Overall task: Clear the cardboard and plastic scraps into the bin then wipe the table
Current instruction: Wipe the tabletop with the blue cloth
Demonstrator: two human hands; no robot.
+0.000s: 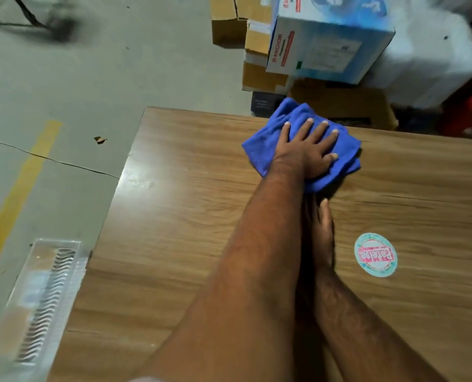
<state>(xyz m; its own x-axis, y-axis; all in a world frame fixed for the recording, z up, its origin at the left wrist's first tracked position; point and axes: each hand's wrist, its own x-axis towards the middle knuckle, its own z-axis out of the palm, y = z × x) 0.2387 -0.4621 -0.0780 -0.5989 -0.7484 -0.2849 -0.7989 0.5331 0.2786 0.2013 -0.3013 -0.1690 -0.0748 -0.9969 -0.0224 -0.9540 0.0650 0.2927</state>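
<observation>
A person's left hand (pixel 305 148) presses a folded blue cloth (pixel 300 146) flat against the far edge of a wooden table (pixel 188 216), fingers (pixel 323 128) straight and spread wide, apparently to keep the whole pad in contact with the surface while wiping. The right hand (pixel 321 230) lies on the tabletop just behind the cloth, largely hidden under the crossing left forearm; one straight finger shows, so whether the others are spread cannot be told. It appears to steady the body. No cardboard or plastic scraps show on the table, suggesting the wiping stage is under way. A round sticker (pixel 375 255) sits near the right hand, and a clear plastic tray (pixel 44 293) overhangs the table's left edge
</observation>
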